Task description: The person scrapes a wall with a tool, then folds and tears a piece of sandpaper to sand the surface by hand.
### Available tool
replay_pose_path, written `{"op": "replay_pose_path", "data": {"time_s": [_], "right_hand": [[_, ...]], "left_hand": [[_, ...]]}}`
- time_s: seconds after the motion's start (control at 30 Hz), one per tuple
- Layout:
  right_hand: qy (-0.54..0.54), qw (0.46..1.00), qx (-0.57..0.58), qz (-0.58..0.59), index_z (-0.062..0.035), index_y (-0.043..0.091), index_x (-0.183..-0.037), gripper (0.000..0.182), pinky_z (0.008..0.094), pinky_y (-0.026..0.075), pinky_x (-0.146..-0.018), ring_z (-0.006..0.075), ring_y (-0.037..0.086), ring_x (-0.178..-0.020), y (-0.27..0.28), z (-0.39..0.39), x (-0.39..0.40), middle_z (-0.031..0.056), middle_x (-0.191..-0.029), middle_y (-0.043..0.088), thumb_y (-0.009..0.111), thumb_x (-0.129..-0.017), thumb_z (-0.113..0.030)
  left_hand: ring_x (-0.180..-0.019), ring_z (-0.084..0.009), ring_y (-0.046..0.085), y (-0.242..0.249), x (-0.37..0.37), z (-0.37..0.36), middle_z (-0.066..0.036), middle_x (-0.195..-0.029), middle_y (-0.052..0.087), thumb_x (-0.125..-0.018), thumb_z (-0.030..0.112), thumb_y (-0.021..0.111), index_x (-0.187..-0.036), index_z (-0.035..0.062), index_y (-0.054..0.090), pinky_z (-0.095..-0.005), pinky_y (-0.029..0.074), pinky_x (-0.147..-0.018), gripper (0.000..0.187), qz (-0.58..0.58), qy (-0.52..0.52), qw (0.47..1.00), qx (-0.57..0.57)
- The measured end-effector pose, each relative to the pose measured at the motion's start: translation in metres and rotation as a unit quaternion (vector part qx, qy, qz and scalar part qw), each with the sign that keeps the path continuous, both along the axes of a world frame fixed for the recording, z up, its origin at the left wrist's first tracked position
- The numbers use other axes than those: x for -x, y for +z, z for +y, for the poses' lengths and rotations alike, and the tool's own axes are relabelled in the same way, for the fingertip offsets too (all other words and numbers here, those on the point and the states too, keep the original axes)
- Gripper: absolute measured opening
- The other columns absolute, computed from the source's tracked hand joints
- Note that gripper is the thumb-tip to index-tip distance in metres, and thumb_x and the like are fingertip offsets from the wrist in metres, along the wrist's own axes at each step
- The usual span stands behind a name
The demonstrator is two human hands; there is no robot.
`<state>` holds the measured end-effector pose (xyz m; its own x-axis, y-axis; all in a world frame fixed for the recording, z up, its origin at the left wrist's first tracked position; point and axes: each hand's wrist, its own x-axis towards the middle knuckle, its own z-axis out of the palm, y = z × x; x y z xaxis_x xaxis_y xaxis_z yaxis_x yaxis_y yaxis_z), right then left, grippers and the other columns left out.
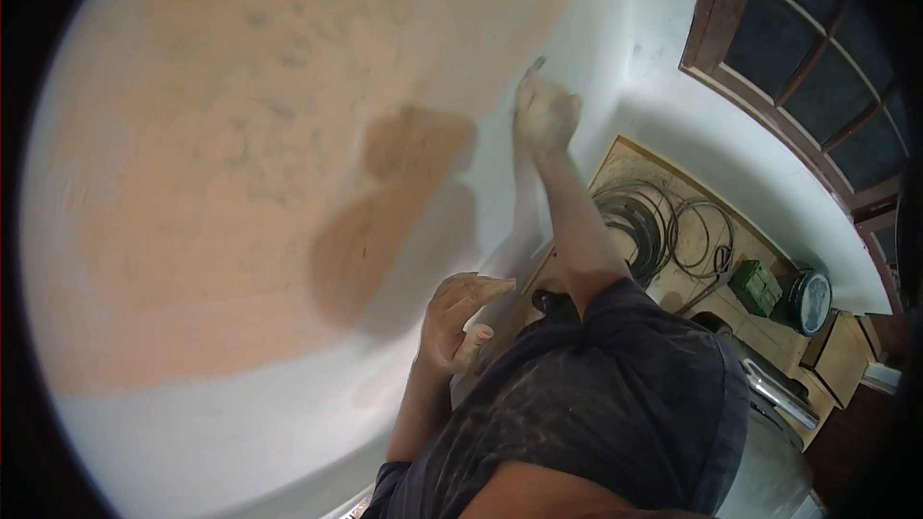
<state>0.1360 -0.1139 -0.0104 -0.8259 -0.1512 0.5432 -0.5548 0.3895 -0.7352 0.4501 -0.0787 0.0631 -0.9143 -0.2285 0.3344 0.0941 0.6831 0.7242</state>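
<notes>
White wall (pixel 240 442) with broad orange patch (pixel 221 154) ahead, blurred. Right hand (pixel 543 115) raised against wall beside patch edge, fingers loosely curled, holding nothing visible. Left hand (pixel 460 322) lower, half open, empty, close to wall.

Two hands show: the left hand (pixel 460 322) and the right hand (pixel 543 113), both bare and raised before one wall (pixel 192 183). The wall carries one large orange area and one smaller, darker patch (pixel 394 207) at that area's right edge. One window (pixel 817 67) with a dark wooden frame stands at the right. Below it, one wooden board (pixel 711 284) bears one bundle of coiled wire (pixel 663 226), one green box (pixel 755 286) and one round clock (pixel 810 300) near its far corner. One dark short-sleeved shirt (pixel 596 404) is visible.
</notes>
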Motion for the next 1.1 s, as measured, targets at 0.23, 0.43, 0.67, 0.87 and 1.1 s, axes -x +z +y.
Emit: {"op": "replay_pose_path", "data": {"time_s": [0.23,0.43,0.67,0.87,1.1], "right_hand": [[-0.084,0.996,0.025,0.031,-0.0018,0.071,-0.082,0.039,0.0532,0.04,-0.067,0.0363,0.057,-0.059,-0.022,-0.019,0.18,0.0153,-0.063,0.061,0.052,-0.105,-0.027],[-0.02,0.992,0.055,0.115,-0.0098,0.054,-0.062,0.047,0.0505,0.045,-0.072,0.0334,0.056,-0.059,-0.038,-0.02,0.236,0.0098,-0.057,0.054,0.06,-0.102,-0.033],[-0.104,0.986,0.123,0.035,-0.0052,0.059,-0.062,0.051,0.0525,0.042,-0.062,0.0417,0.056,-0.056,-0.043,-0.032,0.374,0.0195,-0.061,0.059,0.058,-0.104,-0.035],[-0.049,0.986,0.144,-0.068,-0.0022,0.064,-0.072,0.048,0.0521,0.048,-0.06,0.0438,0.063,-0.062,-0.012,-0.023,0.435,0.023,-0.069,0.064,0.057,-0.105,-0.036],[0.019,0.977,0.17,-0.127,-0.0023,0.068,-0.088,0.043,0.052,0.052,-0.069,0.0433,0.068,-0.069,-0.027,-0.019,0.452,0.0226,-0.07,0.066,0.05,-0.107,-0.036]], "left_hand": [[-0.112,-0.0382,0.069,-0.025,0.13,-0.035,-0.018,-0.12,0.075,-0.102,0.064,0.049,-0.125,0.0019,0.073,-0.0494,0.049,-0.102,0.07,-0.013,-0.071,0.997,-0.026],[-0.113,-0.0424,0.066,-0.044,0.263,-0.05,-0.02,-0.122,0.072,-0.098,0.058,0.057,-0.131,0.0028,0.07,-0.0501,0.047,-0.105,0.065,-0.037,-0.177,0.983,0.024],[-0.112,-0.0421,0.066,-0.04,0.348,-0.045,-0.021,-0.12,0.072,-0.098,0.056,0.058,-0.132,0.0031,0.07,-0.0495,0.047,-0.104,0.064,-0.031,-0.165,0.986,-0.005],[-0.112,-0.0403,0.067,-0.048,0.365,-0.055,-0.021,-0.117,0.073,-0.098,0.058,0.059,-0.128,0.0031,0.072,-0.0486,0.049,-0.102,0.064,-0.056,-0.099,0.993,0.026],[-0.111,-0.0401,0.068,-0.053,0.394,-0.046,-0.02,-0.116,0.074,-0.099,0.054,0.06,-0.129,0.0039,0.072,-0.0479,0.049,-0.101,0.059,-0.053,-0.081,0.995,-0.015]]}}
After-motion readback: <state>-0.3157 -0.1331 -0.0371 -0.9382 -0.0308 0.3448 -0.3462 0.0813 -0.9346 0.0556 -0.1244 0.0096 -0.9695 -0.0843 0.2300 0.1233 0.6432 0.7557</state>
